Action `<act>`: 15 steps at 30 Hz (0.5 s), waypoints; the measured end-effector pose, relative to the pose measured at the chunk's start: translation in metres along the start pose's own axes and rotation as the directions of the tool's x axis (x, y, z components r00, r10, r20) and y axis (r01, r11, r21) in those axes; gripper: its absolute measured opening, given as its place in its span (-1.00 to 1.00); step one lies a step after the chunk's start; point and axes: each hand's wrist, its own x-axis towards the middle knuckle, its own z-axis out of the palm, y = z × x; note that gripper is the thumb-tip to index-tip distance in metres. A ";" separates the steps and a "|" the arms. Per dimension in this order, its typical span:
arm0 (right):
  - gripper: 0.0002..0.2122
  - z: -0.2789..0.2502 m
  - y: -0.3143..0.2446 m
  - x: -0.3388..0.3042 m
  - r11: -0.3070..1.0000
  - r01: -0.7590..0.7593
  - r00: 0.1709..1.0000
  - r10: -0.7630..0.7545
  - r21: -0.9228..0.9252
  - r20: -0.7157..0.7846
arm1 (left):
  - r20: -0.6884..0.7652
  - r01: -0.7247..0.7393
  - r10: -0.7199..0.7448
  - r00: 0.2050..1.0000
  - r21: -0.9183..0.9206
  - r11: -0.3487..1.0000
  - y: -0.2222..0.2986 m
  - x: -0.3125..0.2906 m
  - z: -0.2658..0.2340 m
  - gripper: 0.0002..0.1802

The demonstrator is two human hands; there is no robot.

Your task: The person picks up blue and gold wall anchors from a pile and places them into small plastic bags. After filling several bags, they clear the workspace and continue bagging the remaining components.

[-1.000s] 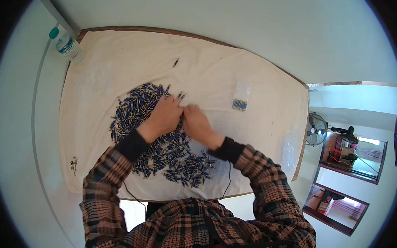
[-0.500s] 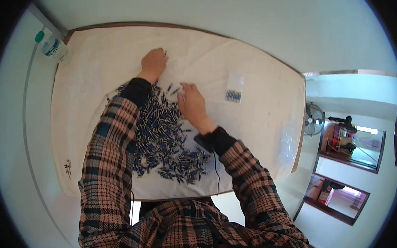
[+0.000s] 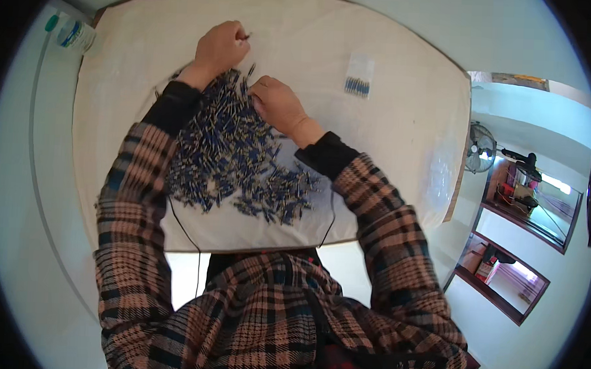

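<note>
A heap of small, thin blue cylindrical pieces with pale metal-like ends lies on the cream cloth. Beyond its far edge is my left hand, its fingers pinched together with the dark tip of one such piece sticking out. My right hand is at the heap's far right edge, thumb and fingertips pressed together over the outermost pieces. Whatever it pinches is too small to make out. Between the two hands a single loose piece lies apart from the heap.
To the right, a small clear bag holds a row of similar blue pieces. Clear plastic lies near the cloth's right edge. A green-capped bottle stands at the far left corner. A fan is beyond the table on the right.
The whole scene sits higher in the picture as my view has tilted. My right hand has shifted left toward the heap's far edge. My left hand still pinches beyond the heap.
</note>
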 end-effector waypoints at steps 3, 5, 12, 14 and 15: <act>-0.80 -0.016 -0.030 -0.016 0.962 0.026 0.990 -0.063 0.272 0.128 | 0.191 -0.140 0.150 0.970 -0.063 0.988 0.011 -0.052 -0.015 -0.79; -0.78 -0.026 -0.037 -0.013 0.993 -0.029 0.999 0.031 0.116 -0.015 | 0.339 -0.238 0.262 0.904 -0.113 0.965 0.019 -0.077 -0.016 -0.74; -0.66 0.007 -0.045 -0.053 0.996 0.086 0.992 -0.087 -0.019 -0.092 | 0.272 -0.516 0.446 0.853 0.309 0.799 0.039 -0.138 0.013 -0.67; -0.63 0.005 -0.066 -0.083 0.995 0.102 0.990 -0.103 -0.018 -0.093 | 0.315 -0.507 0.415 0.853 0.314 0.803 0.056 -0.166 0.004 -0.68; -0.63 0.001 -0.074 -0.096 0.996 0.094 0.996 -0.094 -0.008 0.014 | 0.419 -0.472 0.334 0.844 0.284 0.835 0.065 -0.181 0.001 -0.64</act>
